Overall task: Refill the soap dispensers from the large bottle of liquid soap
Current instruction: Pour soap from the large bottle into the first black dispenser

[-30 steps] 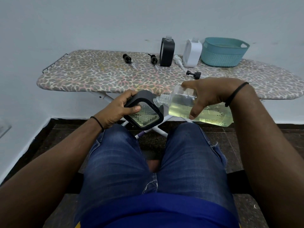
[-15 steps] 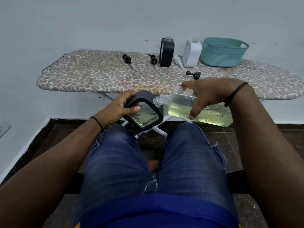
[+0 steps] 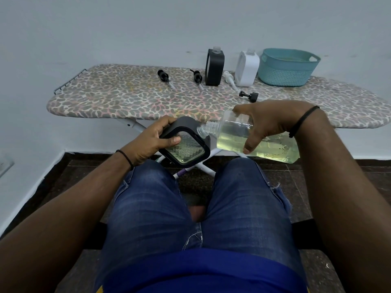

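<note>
My left hand (image 3: 151,142) grips a black-framed dispenser (image 3: 186,148) with a clear ribbed window, held tilted above my knees. My right hand (image 3: 266,123) holds the large clear bottle (image 3: 237,136) of pale yellow soap on its side, its open threaded neck touching the dispenser's top corner. The dispenser's own opening is hidden behind the neck. On the ironing board (image 3: 118,98) stand a second black dispenser (image 3: 214,67) and a white dispenser (image 3: 246,68), both without pumps.
Two black pumps (image 3: 164,77) (image 3: 196,78), a white pump (image 3: 229,80) and a black cap (image 3: 249,95) lie loose on the board. A teal basket (image 3: 287,67) stands at its back right. My knees in jeans are below the hands; the wall is behind the board.
</note>
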Tool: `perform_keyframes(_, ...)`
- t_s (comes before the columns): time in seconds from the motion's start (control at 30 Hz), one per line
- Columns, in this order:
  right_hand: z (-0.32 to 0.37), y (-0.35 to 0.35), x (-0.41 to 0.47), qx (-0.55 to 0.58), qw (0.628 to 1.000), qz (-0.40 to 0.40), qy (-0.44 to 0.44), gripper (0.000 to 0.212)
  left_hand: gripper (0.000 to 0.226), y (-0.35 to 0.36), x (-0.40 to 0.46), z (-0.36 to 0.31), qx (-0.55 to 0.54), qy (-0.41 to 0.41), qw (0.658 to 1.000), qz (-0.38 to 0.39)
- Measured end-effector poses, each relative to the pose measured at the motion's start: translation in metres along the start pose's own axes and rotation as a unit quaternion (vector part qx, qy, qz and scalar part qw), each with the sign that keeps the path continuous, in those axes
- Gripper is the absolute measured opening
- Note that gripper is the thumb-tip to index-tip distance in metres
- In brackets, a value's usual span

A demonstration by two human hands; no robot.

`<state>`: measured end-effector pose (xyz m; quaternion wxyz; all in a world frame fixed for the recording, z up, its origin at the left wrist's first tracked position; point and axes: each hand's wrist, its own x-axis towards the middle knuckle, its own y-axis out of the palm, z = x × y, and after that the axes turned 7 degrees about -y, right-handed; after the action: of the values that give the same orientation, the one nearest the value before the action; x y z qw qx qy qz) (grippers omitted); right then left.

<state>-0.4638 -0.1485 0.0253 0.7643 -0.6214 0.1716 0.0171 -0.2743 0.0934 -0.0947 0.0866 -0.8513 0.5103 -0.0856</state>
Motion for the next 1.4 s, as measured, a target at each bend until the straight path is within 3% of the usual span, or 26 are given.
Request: perform_keyframes(1.4, -0.0024, 0.0006, 0.0014, 0.007, 1.0, 0.001, -0.004, 0.11, 0.037, 0.0023, -0.0011, -0.0027, -0.013, 0.002, 1.0, 0.006)
